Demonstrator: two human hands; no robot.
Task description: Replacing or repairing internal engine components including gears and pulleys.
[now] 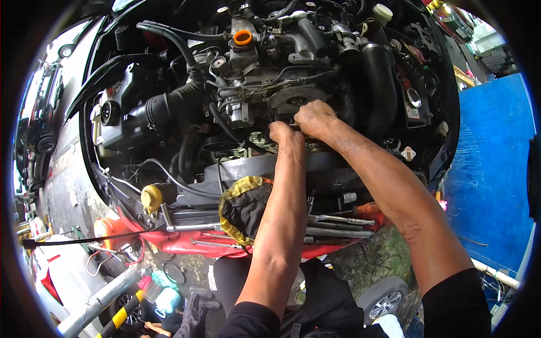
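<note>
An open engine bay fills the middle of the head view. My right hand (314, 117) is closed just below a dark round pulley (284, 98); what it grips is hidden by the fingers. My left hand (283, 132) sits lower and left of it, fingers curled on something small and dark that I cannot make out. A black corrugated hose (222, 121) runs to the left of my hands. An orange ring (242, 38) tops a metal housing above them. On the front edge lie wrenches and ratchets (341, 221), with a black and yellow cloth (236, 208) under my left forearm.
A blue panel (490, 163) stands at the right. A metal pipe (101, 298) and yellow-black bar (121, 315) are at lower left, near another person's hand (155, 327). A wheel (383, 298) lies at lower right. Cars (48, 112) stand at far left.
</note>
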